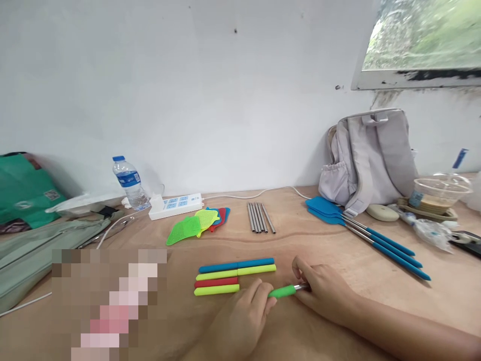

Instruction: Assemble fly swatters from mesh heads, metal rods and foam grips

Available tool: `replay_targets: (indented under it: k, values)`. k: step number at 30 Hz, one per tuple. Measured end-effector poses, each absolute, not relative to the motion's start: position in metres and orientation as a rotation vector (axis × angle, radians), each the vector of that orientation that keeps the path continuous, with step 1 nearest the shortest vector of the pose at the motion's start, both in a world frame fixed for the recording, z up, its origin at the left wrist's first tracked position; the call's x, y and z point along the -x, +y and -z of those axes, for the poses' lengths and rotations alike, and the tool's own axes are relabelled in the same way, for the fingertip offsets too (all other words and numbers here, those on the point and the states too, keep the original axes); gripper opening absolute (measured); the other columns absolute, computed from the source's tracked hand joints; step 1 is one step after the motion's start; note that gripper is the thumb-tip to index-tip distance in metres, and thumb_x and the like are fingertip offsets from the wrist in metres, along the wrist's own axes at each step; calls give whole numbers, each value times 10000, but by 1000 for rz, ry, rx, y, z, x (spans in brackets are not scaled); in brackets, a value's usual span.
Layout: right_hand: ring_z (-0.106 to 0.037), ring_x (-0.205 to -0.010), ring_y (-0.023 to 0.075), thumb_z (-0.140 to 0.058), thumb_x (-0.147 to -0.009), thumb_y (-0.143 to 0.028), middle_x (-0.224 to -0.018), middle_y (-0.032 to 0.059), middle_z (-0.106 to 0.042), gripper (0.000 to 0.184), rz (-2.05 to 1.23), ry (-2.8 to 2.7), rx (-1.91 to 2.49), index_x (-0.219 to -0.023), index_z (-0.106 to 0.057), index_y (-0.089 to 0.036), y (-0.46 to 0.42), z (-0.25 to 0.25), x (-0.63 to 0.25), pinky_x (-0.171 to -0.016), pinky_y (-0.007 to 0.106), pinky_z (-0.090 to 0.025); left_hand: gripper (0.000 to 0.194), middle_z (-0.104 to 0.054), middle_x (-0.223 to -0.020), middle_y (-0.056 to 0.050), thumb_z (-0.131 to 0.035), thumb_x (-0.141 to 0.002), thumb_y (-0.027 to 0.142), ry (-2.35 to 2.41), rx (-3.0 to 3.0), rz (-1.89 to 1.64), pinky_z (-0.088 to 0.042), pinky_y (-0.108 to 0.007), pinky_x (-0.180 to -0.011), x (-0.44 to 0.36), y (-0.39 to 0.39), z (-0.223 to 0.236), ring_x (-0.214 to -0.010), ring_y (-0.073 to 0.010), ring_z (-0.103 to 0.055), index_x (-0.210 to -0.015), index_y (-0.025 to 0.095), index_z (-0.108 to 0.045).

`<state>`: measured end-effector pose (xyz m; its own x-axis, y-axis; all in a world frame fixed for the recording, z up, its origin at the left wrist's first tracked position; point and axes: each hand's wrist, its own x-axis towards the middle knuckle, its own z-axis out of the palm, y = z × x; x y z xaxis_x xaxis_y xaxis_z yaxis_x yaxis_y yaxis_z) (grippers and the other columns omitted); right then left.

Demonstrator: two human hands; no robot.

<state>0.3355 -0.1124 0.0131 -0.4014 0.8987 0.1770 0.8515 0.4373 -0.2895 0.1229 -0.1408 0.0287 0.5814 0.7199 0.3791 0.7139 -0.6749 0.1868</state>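
My left hand [246,313] is closed round a bright green handle sleeve [283,292]. At the sleeve's right end a short stretch of metal rod [299,287] shows, pinched in my right hand [319,288], which hides the rest of it. Just behind my left hand lie a blue handle [236,265], a yellow handle [257,269], a red handle [216,283] and a nearer yellow handle [217,290]. Farther back are several metal rods [257,218] side by side. A fan of fly swatter heads [184,230] in green, yellow, red and blue lies to their left.
Blue fly swatters [376,238] with handles lie stacked on the right, before a grey backpack [376,155]. A drink cup [438,193] stands beyond. At the back left are a power strip [178,204] and a water bottle [130,183]. A green-grey bag [33,255] lies far left.
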Motion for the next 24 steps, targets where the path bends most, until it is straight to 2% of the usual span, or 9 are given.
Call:
replay_targets:
  k: [6,10,12,14,16,19,21,24]
  values:
    - [-546,-531,165,-458,-663,-96,-577,-46,-579,232,-257,-2392,1443,-805,-336,-233,-117,-11,-332,-494,239,-251,259,-625,-844,-30,-263,-932,230,1211,-2739,-589,-480,-238,-613,-123,-139,-31,-682,-155,-616,-905,206,-520]
    - [-556,-522,152,-512,-676,-121,-587,-49,-596,224,-288,-2409,1334,-844,-412,-230,-121,-19,-328,-494,233,-288,248,-615,-825,-34,-280,-924,207,1152,-2769,-601,-476,-257,-629,-123,-139,-36,-693,-165,-599,-908,193,-527]
    - [-585,-567,161,-532,-740,-193,-649,-20,-635,195,-272,-2431,1222,-923,-475,-230,-124,-25,-326,-518,239,-333,240,-619,-877,-54,-287,-919,198,1079,-2797,-687,-477,-299,-720,-118,-136,-40,-794,-189,-595,-962,191,-523]
    - [-616,-657,175,-474,-837,-267,-772,26,-668,207,-260,-2441,1117,-1039,-509,-240,-127,-30,-323,-571,250,-385,229,-588,-1029,-94,-340,-903,239,972,-2786,-843,-444,-355,-846,-108,-130,-45,-967,-222,-551,-1081,193,-476]
    - [-628,-724,182,-379,-904,-297,-857,50,-671,252,-281,-2464,1064,-1110,-520,-261,-128,-32,-321,-619,262,-420,332,-485,-1192,-138,-389,-876,302,928,-2692,-1112,-400,-394,-924,-94,-120,-48,-1115,-249,-459,-1187,186,-383]
    - [-631,-785,198,-336,-924,-329,-901,58,-656,288,-373,-2511,1080,-1123,-538,-278,-127,-30,-321,-674,285,-451,203,-455,-1164,-131,-314,-878,186,1295,-2373,-1625,-366,-447,-955,-68,-97,-44,-1148,-238,-423,-1064,202,-393]
    - [-622,-827,210,-323,-924,-344,-952,73,-635,299,-444,-2515,1122,-1112,-544,-269,-124,-29,-322,-705,303,-460,131,-458,-1118,-118,-345,-837,123,1696,-2278,-1619,-369,-462,-951,-51,-81,-38,-1140,-243,-428,-908,210,-413]
    - [-610,-840,225,-275,-929,-333,-981,99,-614,331,-531,-2524,1166,-1105,-538,-238,-120,-29,-326,-713,325,-464,208,-469,-1033,-114,-334,-742,25,1977,-2276,-1418,-398,-465,-925,-30,-61,-26,-1115,-257,-457,-791,213,-407]
